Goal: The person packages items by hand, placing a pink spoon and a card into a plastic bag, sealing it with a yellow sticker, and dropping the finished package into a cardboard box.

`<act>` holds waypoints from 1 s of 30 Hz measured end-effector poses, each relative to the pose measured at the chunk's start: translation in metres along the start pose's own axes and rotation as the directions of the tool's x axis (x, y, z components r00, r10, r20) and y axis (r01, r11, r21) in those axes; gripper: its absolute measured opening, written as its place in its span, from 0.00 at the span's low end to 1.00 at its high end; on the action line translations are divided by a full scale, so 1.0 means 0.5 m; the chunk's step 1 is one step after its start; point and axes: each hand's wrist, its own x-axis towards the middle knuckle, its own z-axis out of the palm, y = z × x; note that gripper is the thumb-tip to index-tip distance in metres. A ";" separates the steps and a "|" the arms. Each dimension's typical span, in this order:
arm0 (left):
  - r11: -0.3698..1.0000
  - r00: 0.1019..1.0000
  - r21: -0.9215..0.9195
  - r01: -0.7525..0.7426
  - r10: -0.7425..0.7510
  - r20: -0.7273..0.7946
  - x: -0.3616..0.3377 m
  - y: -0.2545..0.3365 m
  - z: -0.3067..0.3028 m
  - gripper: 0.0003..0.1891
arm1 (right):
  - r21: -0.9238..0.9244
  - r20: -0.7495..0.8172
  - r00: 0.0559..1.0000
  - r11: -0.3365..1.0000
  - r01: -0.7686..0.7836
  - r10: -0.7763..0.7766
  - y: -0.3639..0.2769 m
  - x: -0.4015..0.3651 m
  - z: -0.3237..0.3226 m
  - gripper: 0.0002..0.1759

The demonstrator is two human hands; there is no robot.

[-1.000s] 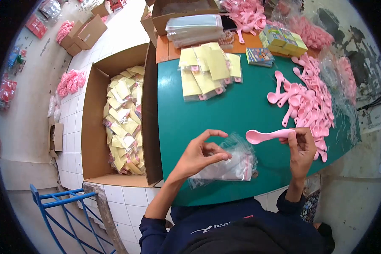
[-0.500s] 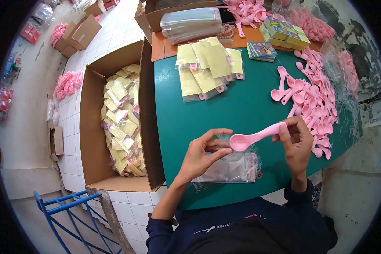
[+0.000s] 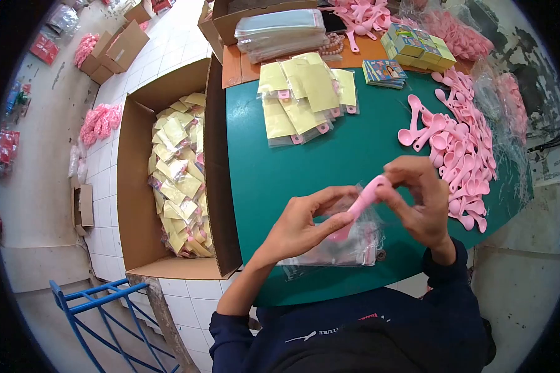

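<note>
A pink plastic measuring spoon [image 3: 368, 196] slants down between my hands, bowl end lowest. My right hand [image 3: 422, 202] pinches the tip of its handle between thumb and fingers. Around a clear plastic bag [image 3: 353, 198], my left hand [image 3: 308, 225] is closed, its thumb against the spoon. The bowl end is blurred behind the left thumb and seems to be inside the bag. Below the hands, a stack of clear bags [image 3: 348, 253] lies on the green table [image 3: 274, 180].
Packed bags with yellow cards [image 3: 317, 87] lie at the table's back. Loose pink spoons [image 3: 460, 155] are heaped at right, near card stacks [image 3: 386, 71]. A cardboard box [image 3: 224, 205] of packed bags stands left, beyond a blue metal frame [image 3: 99, 301].
The spoon has turned from nearly level to steeply slanted, its bowl now down by the left hand and bag. My right hand has moved slightly left and up with the handle.
</note>
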 end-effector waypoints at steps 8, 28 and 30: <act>0.997 0.999 -0.077 0.031 -0.030 0.012 -0.001 0.024 -0.025 0.18 | 0.150 0.413 0.858 0.952 0.268 -0.307 0.025 0.090 -0.019 0.16; 0.954 0.980 -0.277 0.115 -0.155 -0.125 0.018 -0.030 -0.008 0.18 | -0.130 -0.028 0.972 0.963 -0.236 0.235 0.285 0.263 -0.124 0.13; 0.956 0.982 -0.275 0.101 -0.140 -0.125 0.020 -0.028 -0.003 0.18 | 0.120 0.141 0.966 0.965 -0.235 0.218 0.160 0.184 -0.092 0.14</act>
